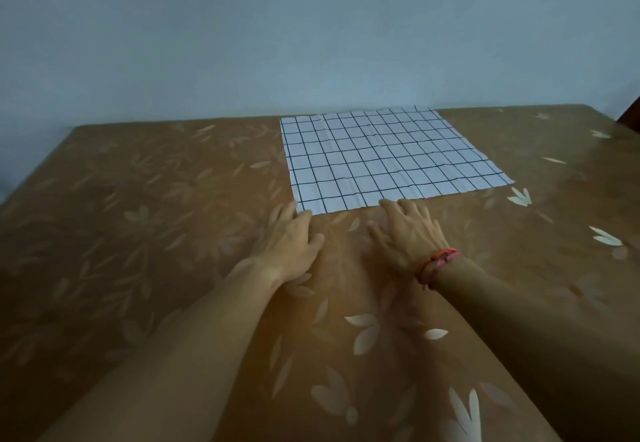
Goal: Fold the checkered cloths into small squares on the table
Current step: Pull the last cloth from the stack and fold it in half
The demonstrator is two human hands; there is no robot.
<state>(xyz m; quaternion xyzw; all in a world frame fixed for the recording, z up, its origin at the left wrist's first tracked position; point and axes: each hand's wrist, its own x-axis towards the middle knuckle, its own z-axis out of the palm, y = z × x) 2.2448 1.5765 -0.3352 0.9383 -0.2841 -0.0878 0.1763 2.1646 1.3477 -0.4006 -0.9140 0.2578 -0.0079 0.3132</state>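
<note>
One checkered cloth [384,157] lay spread flat on the brown flowered tabletop [138,199]. It looked like a single layer w/ a few soft creases. The wall [311,43] rose just beyond the cloth's far edge. No fold was in yet, so the step in hand looked like the first fold, i.e. task barely begun.

Left hand [291,237] sat at the cloth's near-left corner, grip not closed: fingers straight & close together, tips touching the corner, nothing pinched. Right hand [405,233], w/ a red bracelet [438,261] at the wrist, sat at the cloth's near edge, approx midway along. Its grip was spread & flat, tips resting on the hem. Whether either thumb touched the cloth couldn't be made out.

To do it well, prob.: the right hand was too far in from the cloth's near-right corner, so it should go out to that corner & both corners lift evenly. Pinch each corner thumb-under, lift low, carry the near edge over to the far edge, and match corners & grid lines (handy guide for squareness). Then press the crease from the cloth's centre outward. The fabric looked thin, likely to slip on the slick cover & skew if only one side came up. Smooth the creases first, else they'd get locked into the fold.
</note>
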